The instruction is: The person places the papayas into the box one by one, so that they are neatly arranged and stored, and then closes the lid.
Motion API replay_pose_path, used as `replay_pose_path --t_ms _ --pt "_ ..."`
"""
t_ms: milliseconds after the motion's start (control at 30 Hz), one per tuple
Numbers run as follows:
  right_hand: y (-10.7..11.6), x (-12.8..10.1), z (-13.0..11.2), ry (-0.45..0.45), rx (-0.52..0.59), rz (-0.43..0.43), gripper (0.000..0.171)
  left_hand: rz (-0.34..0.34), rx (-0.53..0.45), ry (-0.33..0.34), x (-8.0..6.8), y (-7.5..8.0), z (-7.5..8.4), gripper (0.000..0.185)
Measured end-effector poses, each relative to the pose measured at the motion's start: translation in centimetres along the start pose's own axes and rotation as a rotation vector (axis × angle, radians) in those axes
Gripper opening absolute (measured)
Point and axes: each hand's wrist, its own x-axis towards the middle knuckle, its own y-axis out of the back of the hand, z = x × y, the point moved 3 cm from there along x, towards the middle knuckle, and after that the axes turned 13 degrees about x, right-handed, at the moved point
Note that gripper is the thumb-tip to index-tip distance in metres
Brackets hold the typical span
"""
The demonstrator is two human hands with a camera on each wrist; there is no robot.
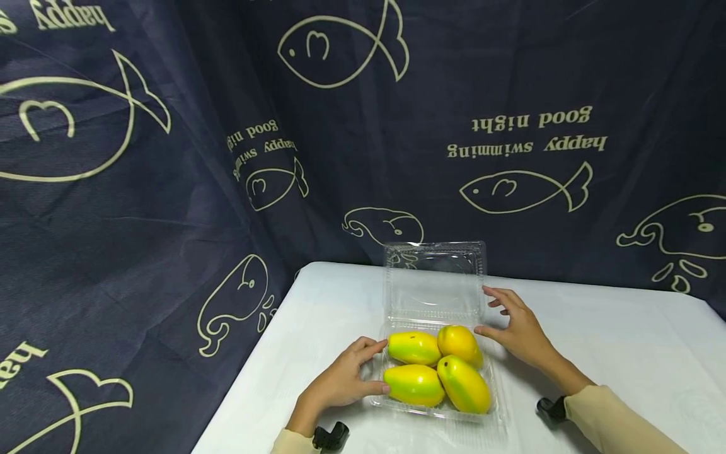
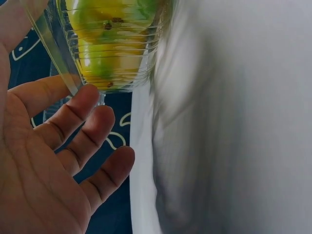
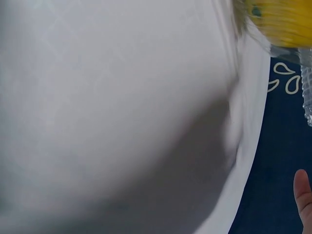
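Observation:
A clear plastic clamshell box (image 1: 500, 403) sits on the white table, its lid (image 1: 433, 277) standing open at the back. Several yellow-green mangoes (image 1: 414, 384) fill its tray. My left hand (image 1: 380, 366) rests against the box's left side with relaxed fingers and thumb. In the left wrist view that hand (image 2: 73, 146) is spread beside the ribbed box wall (image 2: 112, 63), and a mango (image 2: 102, 19) shows through it. My right hand (image 1: 489, 312) hovers with spread fingers by the right edge of lid and tray. The right wrist view catches only one fingertip (image 3: 303, 195) and a mango (image 3: 282, 19).
The white tablecloth (image 1: 624, 340) spreads to the right and front of the box. The table's left edge (image 1: 255, 366) drops off close to my left hand. A dark blue curtain with fish drawings (image 1: 170, 189) hangs behind and to the left.

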Motion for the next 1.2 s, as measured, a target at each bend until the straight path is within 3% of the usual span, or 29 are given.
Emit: replay_pose_path --t_ms 533,900,1200 --pt "0.3 -0.5 -0.9 -0.044 0.062 0.077 0.106 0.015 0.016 -0.011 0.1 -0.2 0.2 0.09" --pt "0.5 -0.6 -1.5 -0.015 0.094 0.084 0.116 0.022 0.033 -0.018 0.0 -0.1 0.2 0.09" --pt "0.8 -1.1 -1.7 -0.08 0.128 0.034 0.117 0.02 0.028 -0.012 -0.1 -0.1 0.1 0.09"
